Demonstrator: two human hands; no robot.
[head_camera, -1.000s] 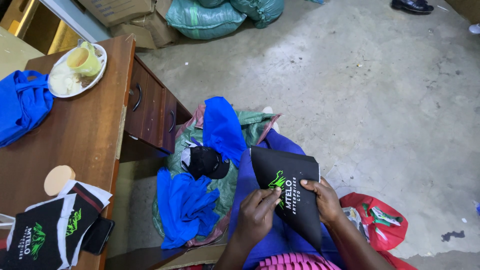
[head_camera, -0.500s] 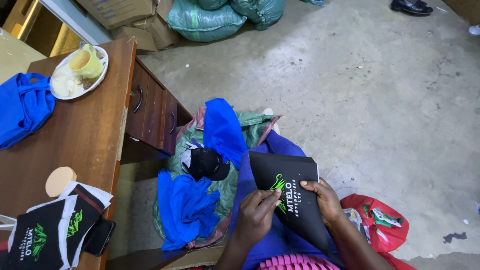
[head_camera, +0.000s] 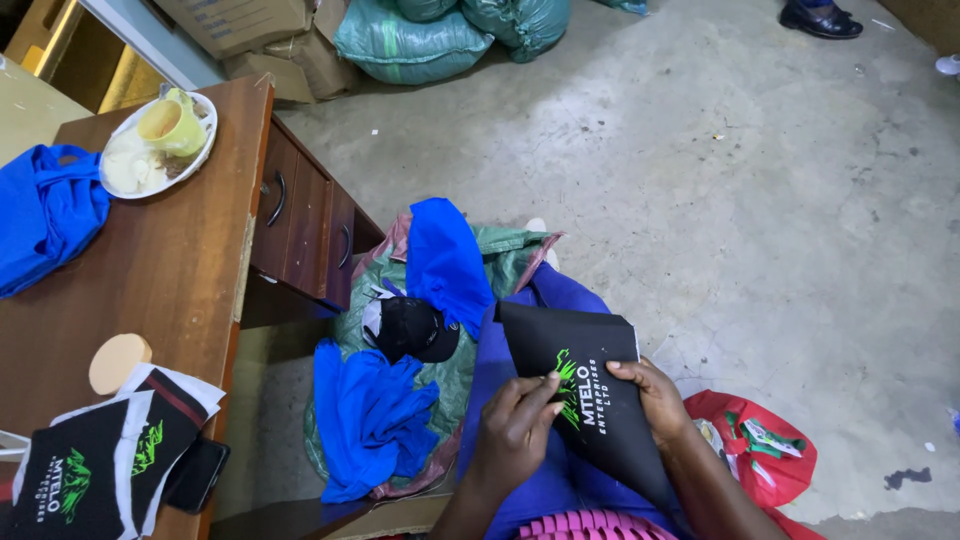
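There are two hands (head_camera: 515, 425) (head_camera: 655, 395) and one black sheet (head_camera: 585, 385). One cap (head_camera: 415, 328) lies there. One cup (head_camera: 170, 122) sits on one plate (head_camera: 205, 150). One phone (head_camera: 195, 475) and one red bag (head_camera: 765, 455) are there too.

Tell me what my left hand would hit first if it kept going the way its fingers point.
Probably the right hand: the left hand's fingers point across the black sheet toward it, already touching that sheet.

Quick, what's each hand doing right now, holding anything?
Left hand: fingers closed on the black sheet, at its left edge.
Right hand: fingers gripping the same black sheet at its right edge.
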